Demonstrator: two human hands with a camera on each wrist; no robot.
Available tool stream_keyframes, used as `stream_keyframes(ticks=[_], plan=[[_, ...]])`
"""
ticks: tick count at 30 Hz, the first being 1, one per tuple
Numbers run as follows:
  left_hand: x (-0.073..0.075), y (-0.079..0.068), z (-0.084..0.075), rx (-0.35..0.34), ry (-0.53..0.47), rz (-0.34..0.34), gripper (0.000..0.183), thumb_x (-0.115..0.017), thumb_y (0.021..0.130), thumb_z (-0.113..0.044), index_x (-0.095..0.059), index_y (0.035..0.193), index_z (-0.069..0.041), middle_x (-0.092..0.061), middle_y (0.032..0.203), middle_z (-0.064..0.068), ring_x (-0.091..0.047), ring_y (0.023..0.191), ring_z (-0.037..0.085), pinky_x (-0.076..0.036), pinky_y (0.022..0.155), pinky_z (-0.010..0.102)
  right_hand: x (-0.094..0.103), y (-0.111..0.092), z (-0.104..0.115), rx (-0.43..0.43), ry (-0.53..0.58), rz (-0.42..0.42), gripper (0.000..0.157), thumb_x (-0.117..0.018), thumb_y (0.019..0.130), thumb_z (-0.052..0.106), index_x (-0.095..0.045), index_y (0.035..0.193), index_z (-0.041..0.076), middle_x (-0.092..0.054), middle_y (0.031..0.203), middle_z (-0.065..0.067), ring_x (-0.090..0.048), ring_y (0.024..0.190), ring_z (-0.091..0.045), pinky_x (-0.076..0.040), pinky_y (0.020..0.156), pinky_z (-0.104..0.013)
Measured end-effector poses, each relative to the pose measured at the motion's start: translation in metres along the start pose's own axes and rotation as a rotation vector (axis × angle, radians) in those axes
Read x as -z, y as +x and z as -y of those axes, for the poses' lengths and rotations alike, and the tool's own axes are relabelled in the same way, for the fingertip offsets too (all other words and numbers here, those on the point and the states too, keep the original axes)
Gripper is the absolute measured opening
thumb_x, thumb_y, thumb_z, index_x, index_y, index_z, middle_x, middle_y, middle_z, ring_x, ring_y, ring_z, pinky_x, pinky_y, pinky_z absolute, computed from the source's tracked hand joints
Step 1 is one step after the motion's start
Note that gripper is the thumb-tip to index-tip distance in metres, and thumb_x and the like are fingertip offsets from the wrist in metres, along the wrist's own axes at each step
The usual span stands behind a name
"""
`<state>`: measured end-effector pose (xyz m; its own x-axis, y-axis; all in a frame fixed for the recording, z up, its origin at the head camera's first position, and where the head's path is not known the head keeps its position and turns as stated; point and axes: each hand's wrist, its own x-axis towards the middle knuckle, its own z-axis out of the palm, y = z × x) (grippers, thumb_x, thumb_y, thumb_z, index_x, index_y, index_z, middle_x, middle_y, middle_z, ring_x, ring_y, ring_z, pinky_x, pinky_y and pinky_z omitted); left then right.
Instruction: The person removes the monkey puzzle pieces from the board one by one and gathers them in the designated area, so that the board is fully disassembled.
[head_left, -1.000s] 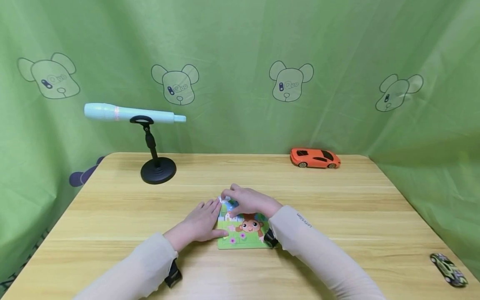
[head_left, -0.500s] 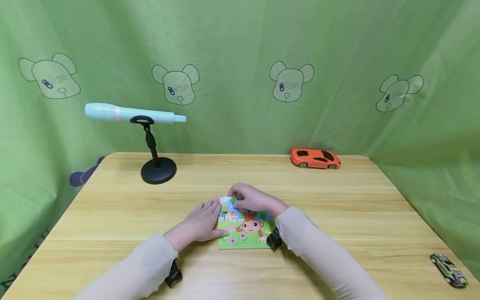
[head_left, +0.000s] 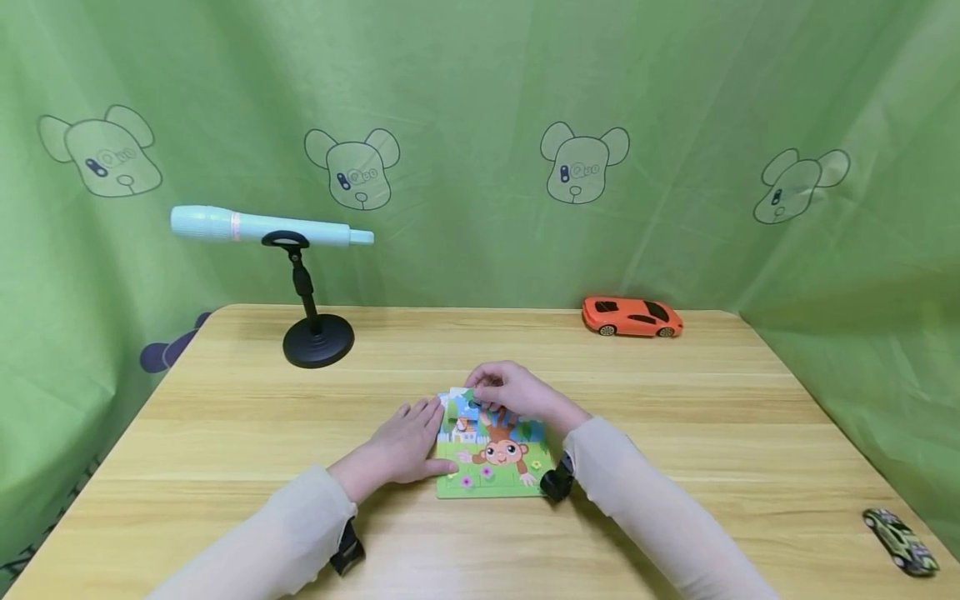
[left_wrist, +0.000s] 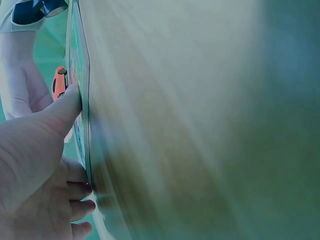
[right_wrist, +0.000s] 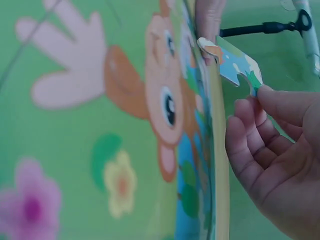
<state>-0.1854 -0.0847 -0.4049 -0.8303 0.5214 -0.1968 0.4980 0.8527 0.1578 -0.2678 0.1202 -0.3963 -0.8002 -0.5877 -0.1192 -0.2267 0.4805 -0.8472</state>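
A jigsaw puzzle [head_left: 487,482] with a monkey, flowers and a small house lies flat at the table's middle. My right hand [head_left: 513,392] pinches a blue and green puzzle piece [head_left: 462,406] between thumb and fingers over the puzzle's upper left part. In the right wrist view the puzzle piece [right_wrist: 237,65] stands raised off the puzzle, its notched edge showing. My left hand [head_left: 401,442] rests flat along the puzzle's left edge, fingers straight, thumb on its surface. The left wrist view shows that thumb [left_wrist: 70,105] pressing the puzzle's border.
A light blue microphone [head_left: 273,228] sits in a black stand [head_left: 318,340] at the back left. An orange toy car [head_left: 632,317] is at the back right, and a patterned toy car [head_left: 900,542] near the right edge. A green curtain [head_left: 480,100] surrounds the wooden table [head_left: 712,450].
My right hand has moved right and lifted slightly, and the pinched puzzle piece now tilts up from the upper left of the puzzle. My left hand has stayed in place.
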Motion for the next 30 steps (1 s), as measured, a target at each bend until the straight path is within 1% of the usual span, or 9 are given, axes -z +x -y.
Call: stream_keyframes(ticks=[4, 8, 12, 14, 18, 23, 27, 30], plan=[[0.0, 0.0, 0.0, -0.003, -0.005, 0.001, 0.086, -0.048, 0.087, -0.057, -0.025, 0.142, 0.006, -0.019, 0.148, 0.02, -0.019, 0.135, 0.032, -0.017, 0.108, 0.044, 0.009, -0.007, -0.001, -0.011, 0.098, -0.04, 0.014, -0.056, 0.092, 0.008, -0.061, 0.099, -0.002, -0.058, 0.082, -0.01, -0.058, 0.075, -0.026, -0.052, 0.069, -0.036], [-0.002, -0.001, 0.001, -0.008, -0.013, -0.003, 0.086, -0.048, 0.088, -0.057, -0.025, 0.142, 0.006, -0.019, 0.148, 0.02, -0.019, 0.135, 0.032, -0.017, 0.108, 0.045, 0.022, -0.017, -0.005, -0.026, 0.13, -0.085, 0.015, -0.058, 0.091, 0.009, -0.06, 0.097, -0.004, -0.059, 0.082, -0.011, -0.059, 0.077, -0.027, -0.052, 0.073, -0.038], [-0.003, -0.001, 0.002, -0.017, -0.009, -0.011, 0.086, -0.048, 0.088, -0.057, -0.024, 0.142, 0.006, -0.019, 0.148, 0.02, -0.019, 0.135, 0.033, -0.017, 0.108, 0.045, 0.036, -0.03, -0.013, -0.055, 0.126, -0.141, 0.016, -0.058, 0.091, 0.01, -0.06, 0.098, -0.005, -0.059, 0.083, -0.012, -0.058, 0.077, -0.024, -0.052, 0.074, -0.036], [-0.003, -0.001, 0.002, -0.02, -0.007, -0.015, 0.086, -0.048, 0.088, -0.057, -0.025, 0.142, 0.006, -0.019, 0.148, 0.021, -0.019, 0.135, 0.033, -0.017, 0.108, 0.045, 0.044, -0.036, -0.018, -0.075, 0.139, -0.17, 0.017, -0.058, 0.09, 0.009, -0.059, 0.099, -0.006, -0.059, 0.086, -0.015, -0.058, 0.078, -0.024, -0.052, 0.075, -0.035], [-0.003, -0.001, 0.002, -0.019, 0.004, -0.016, 0.086, -0.047, 0.088, -0.057, -0.025, 0.142, 0.006, -0.018, 0.148, 0.02, -0.019, 0.135, 0.032, -0.016, 0.108, 0.045, 0.059, -0.052, -0.028, -0.104, 0.138, -0.222, 0.021, -0.059, 0.09, 0.01, -0.058, 0.101, -0.008, -0.059, 0.089, -0.021, -0.057, 0.081, -0.028, -0.052, 0.077, -0.038], [-0.003, -0.001, 0.002, -0.017, 0.0, -0.012, 0.086, -0.047, 0.088, -0.057, -0.025, 0.142, 0.006, -0.018, 0.148, 0.02, -0.018, 0.135, 0.032, -0.016, 0.108, 0.045, 0.078, -0.067, -0.044, -0.143, 0.1, -0.272, 0.024, -0.058, 0.091, 0.012, -0.057, 0.103, -0.009, -0.06, 0.087, -0.016, -0.057, 0.081, -0.028, -0.051, 0.077, -0.037], [-0.002, -0.001, 0.001, -0.016, -0.009, -0.006, 0.086, -0.048, 0.088, -0.057, -0.024, 0.142, 0.006, -0.017, 0.149, 0.02, -0.018, 0.135, 0.032, -0.015, 0.109, 0.045, 0.09, -0.073, -0.059, -0.181, 0.084, -0.282, 0.025, -0.058, 0.091, 0.013, -0.057, 0.103, -0.009, -0.06, 0.088, -0.013, -0.057, 0.081, -0.027, -0.052, 0.076, -0.035], [-0.002, -0.001, 0.001, -0.014, -0.006, -0.001, 0.086, -0.047, 0.088, -0.057, -0.024, 0.142, 0.005, -0.017, 0.149, 0.02, -0.017, 0.135, 0.032, -0.015, 0.109, 0.045, 0.097, -0.076, -0.069, -0.209, 0.057, -0.291, 0.024, -0.058, 0.091, 0.014, -0.058, 0.102, -0.008, -0.06, 0.084, -0.011, -0.057, 0.078, -0.023, -0.052, 0.072, -0.034]])
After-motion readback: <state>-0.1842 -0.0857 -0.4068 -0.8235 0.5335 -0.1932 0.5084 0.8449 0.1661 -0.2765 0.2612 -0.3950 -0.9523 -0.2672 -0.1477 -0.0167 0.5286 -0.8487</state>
